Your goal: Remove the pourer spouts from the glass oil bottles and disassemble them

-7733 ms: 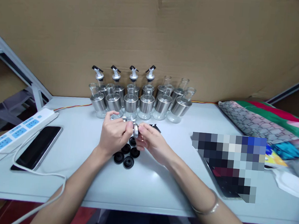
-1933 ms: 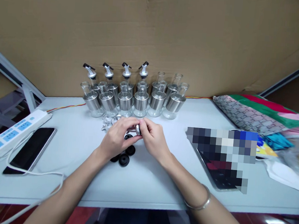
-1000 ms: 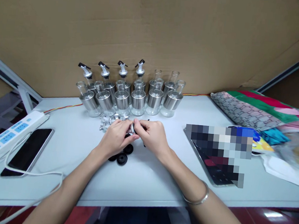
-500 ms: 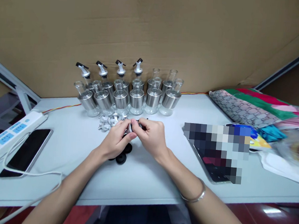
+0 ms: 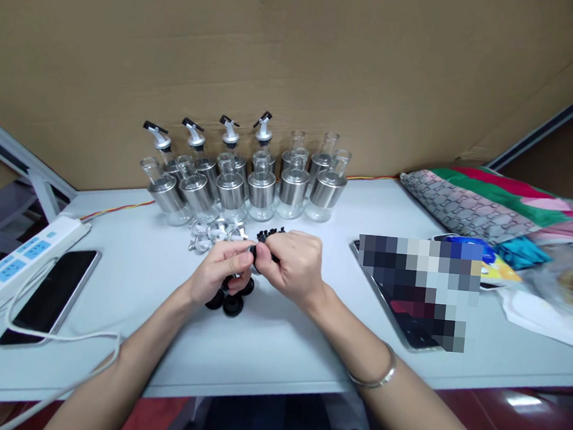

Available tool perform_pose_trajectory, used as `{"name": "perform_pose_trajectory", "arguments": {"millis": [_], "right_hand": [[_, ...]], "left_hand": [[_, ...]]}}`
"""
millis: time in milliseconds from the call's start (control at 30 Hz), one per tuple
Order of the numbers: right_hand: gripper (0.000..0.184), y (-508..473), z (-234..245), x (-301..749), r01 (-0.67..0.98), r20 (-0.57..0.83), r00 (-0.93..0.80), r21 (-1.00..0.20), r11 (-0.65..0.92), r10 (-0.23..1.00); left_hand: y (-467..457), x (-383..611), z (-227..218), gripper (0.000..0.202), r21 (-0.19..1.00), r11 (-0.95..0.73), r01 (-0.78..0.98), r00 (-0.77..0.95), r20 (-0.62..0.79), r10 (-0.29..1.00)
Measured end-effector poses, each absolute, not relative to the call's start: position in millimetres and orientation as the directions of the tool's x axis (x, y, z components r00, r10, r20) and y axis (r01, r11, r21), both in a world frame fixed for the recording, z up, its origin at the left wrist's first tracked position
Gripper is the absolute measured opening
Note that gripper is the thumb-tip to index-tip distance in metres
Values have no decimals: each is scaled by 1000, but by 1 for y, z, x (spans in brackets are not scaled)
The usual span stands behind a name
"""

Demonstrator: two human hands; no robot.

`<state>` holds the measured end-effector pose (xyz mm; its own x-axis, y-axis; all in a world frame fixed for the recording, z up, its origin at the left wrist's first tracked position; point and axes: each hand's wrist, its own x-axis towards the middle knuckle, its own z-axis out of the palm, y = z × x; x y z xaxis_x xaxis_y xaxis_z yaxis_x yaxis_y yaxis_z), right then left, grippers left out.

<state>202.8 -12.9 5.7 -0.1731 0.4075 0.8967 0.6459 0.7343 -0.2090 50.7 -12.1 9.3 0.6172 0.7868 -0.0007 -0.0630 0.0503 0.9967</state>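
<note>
My left hand point(image 5: 222, 271) and my right hand point(image 5: 292, 264) meet over the table, both closed on one small black and silver pourer part point(image 5: 253, 253) that the fingers mostly cover. Below them lie several black round stoppers point(image 5: 232, 304), partly hidden by the left hand. Silver pourer tops point(image 5: 203, 237) are heaped just beyond my left hand. Small black pieces point(image 5: 269, 232) lie in a group behind my right hand. Farther back stand glass bottles with steel bands point(image 5: 262, 189) in two rows; several in the rear row carry pourers with black levers point(image 5: 230, 130).
At left lie a phone point(image 5: 51, 295), a white power strip point(image 5: 5, 271) and a white cable point(image 5: 75, 335). A second, partly blurred phone point(image 5: 384, 304) lies at right, near packets point(image 5: 483, 259) and colourful fabric point(image 5: 508, 204). A cardboard wall point(image 5: 330, 58) rises behind the bottles.
My left hand has turned and shifted slightly left and down, its fingers repositioned on the part. My right hand has rolled over a little, leaving the small black pieces behind it more visible.
</note>
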Motion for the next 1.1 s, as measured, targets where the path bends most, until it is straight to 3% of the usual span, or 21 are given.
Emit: {"name": "perform_pose_trajectory", "arguments": {"millis": [233,367,433,500,533,600,633,700,733,800,900,1100], "right_hand": [[55,-23,13,209,579,937,-280,-9,815,209],[59,-23,13,212,514,933,-337,70,855,127],[59,-19,10,212,498,934,-331,54,865,133],[57,-15,7,212,494,937,-285,-36,869,200],[56,-13,5,212,489,932,-254,-108,866,259],[55,-11,1,212,474,886,-210,-277,836,413],[56,-10,-1,213,470,843,-201,-365,804,500],[60,-9,-2,213,472,716,-190,-533,703,671],[61,-8,-3,213,479,649,-177,-601,640,740],[61,-8,-2,213,499,543,-146,-681,535,827],[64,-9,2,211,525,491,-153,-695,491,858],[62,-10,4,208,568,554,-141,-633,525,820]], "left_hand": [[-19,56,14,53,937,342,-75,725,-184,663],[-22,58,10,52,908,408,-94,795,-178,580],[-23,60,8,51,921,373,-108,782,-153,604],[-22,62,8,53,954,283,-96,734,-124,668],[-22,62,8,54,981,185,-61,693,-92,715],[-20,62,9,51,978,-178,111,588,80,805],[-19,61,9,47,884,-403,238,547,221,807],[-17,58,8,36,512,-733,448,541,497,678],[-16,57,8,31,326,-803,498,565,581,586],[-14,55,5,26,94,-840,534,602,655,456],[-13,54,4,20,-14,-818,575,592,697,404],[-16,57,10,16,-47,-777,627,531,756,383]]}}
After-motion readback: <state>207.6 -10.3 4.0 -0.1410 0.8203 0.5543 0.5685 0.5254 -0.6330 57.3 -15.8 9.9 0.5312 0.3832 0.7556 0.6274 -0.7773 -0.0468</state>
